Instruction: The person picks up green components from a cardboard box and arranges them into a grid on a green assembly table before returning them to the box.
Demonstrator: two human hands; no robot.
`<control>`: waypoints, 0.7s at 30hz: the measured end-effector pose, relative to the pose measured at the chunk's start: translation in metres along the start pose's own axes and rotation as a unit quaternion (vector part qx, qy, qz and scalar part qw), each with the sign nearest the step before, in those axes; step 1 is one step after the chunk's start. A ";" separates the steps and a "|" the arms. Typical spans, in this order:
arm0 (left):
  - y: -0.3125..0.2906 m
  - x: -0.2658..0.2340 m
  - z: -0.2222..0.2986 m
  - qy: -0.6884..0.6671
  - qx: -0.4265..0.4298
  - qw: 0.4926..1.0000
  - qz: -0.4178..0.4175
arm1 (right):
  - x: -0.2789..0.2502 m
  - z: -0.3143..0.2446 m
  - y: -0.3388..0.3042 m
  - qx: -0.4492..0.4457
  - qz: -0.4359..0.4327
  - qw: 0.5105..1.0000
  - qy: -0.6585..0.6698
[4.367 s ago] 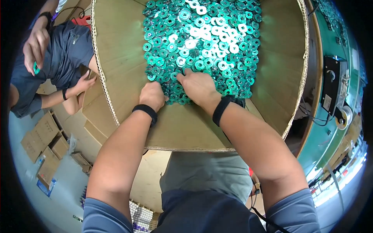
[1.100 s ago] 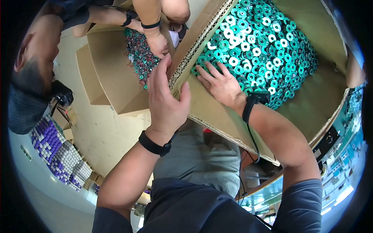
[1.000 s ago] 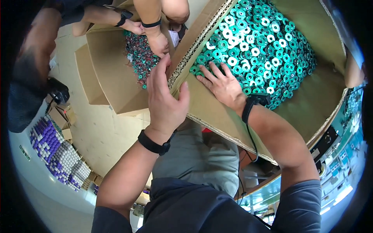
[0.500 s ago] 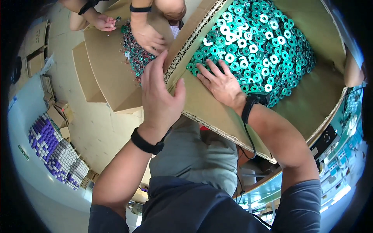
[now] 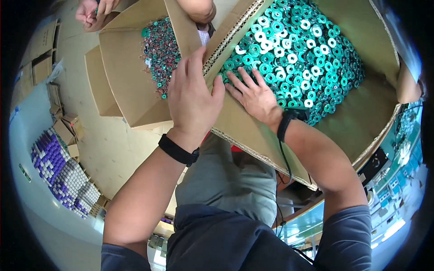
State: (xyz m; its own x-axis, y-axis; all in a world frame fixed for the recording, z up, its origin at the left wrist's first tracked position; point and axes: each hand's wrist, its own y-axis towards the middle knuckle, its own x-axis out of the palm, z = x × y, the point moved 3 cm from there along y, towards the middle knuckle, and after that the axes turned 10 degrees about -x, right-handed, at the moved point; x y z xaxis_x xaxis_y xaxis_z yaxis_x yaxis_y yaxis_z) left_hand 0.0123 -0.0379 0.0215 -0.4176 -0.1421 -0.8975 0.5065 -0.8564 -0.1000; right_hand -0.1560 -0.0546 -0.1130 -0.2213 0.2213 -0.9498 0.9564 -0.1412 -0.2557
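A large cardboard box [image 5: 244, 126] holds a heap of green ring-shaped parts [image 5: 298, 58] with round centre holes, some shining white in the light. My right hand [image 5: 257, 99] lies with spread fingers at the near left edge of the heap, fingertips touching the rings, holding nothing. My left hand [image 5: 196, 97] is raised beside the box's left wall, its fingers stretched and thumb apart, with nothing in it. Whether its fingertips touch the cardboard edge I cannot tell. Both wrists wear black bands, and a small black device with a cable sits at my right wrist.
Left of it stands a second cardboard box [image 5: 126, 77] with small mixed green and reddish pieces [image 5: 162, 54]. Another person's hands [image 5: 94, 14] are together above its far left corner. Purple and white stacked pieces [image 5: 63, 171] stand at far left; a workbench curves along the right.
The other person's hand has left the small pieces, and both their hands now meet at upper left. My left hand has shifted slightly right; my right hand stays on the rings.
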 end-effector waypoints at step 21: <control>0.000 0.004 -0.004 -0.001 -0.003 1.000 0.006 | 0.000 0.010 -0.014 -0.004 0.021 0.999 0.050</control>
State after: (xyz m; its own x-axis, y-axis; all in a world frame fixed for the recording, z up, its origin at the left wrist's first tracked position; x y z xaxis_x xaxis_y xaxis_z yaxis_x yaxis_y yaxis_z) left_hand 0.0143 -0.0366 0.0160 -0.4124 -0.1531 -0.8981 0.5153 -0.8521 -0.0913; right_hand -0.1713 -0.0623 -0.1118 -0.1617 0.3098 -0.9370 0.9659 -0.1451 -0.2146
